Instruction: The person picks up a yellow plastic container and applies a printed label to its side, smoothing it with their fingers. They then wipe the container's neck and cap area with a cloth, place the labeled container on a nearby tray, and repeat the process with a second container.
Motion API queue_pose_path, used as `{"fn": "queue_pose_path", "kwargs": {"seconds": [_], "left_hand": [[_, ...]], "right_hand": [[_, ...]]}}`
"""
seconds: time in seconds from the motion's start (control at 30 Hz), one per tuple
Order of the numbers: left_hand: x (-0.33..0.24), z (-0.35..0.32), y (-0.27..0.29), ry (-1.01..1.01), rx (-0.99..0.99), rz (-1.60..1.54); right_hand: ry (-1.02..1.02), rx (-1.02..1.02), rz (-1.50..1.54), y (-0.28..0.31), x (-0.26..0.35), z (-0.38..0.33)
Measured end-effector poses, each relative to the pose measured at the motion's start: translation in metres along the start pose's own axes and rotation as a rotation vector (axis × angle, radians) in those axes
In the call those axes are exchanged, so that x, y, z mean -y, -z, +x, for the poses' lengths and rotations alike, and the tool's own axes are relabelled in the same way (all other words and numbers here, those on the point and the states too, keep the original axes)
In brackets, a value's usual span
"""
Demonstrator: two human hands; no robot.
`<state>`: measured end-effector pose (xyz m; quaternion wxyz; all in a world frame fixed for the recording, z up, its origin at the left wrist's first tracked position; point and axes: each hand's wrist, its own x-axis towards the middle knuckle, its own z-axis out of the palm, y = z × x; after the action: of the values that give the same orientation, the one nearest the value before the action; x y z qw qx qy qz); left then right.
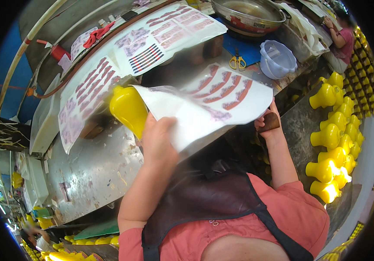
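A white decal sheet (180,126) with rows of curved reddish-brown bands is stretched between my two hands, its left part lifted and curled. My left hand (157,135) is closed at the sheet's lower left edge and against the narrow end of a glossy yellow vase (128,106); most of its fingertips are hidden. The vase is tilted, its wider end pointing away. At the sheet's right corner my right hand (270,116) pinches the edge, with a flat brown piece (270,122), perhaps a scraper, held against the palm.
More printed sheets (147,43) cover the metal worktable (95,178). Yellow scissors (237,62), a pale blue basin (278,59) and a big metal pan (250,15) stand toward the back right. Several yellow vases (328,135) line a board at right. A person (341,41) works beyond.
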<state>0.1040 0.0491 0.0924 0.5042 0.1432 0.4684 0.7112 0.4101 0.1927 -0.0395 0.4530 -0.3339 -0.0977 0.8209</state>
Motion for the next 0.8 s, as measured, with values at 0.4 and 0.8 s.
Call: {"fn": "queue_pose_path", "kwargs": {"seconds": [0.4,0.8], "left_hand": [[-0.033,-0.019,0.055,0.041,0.235,0.569],[-0.227,0.014,0.165,-0.461,-0.135,0.501]], "right_hand": [[0.288,-0.099,-0.95,-0.051,-0.003,-0.025],[0.481,0.447,-1.097,-0.286,-0.02,-0.053]]}}
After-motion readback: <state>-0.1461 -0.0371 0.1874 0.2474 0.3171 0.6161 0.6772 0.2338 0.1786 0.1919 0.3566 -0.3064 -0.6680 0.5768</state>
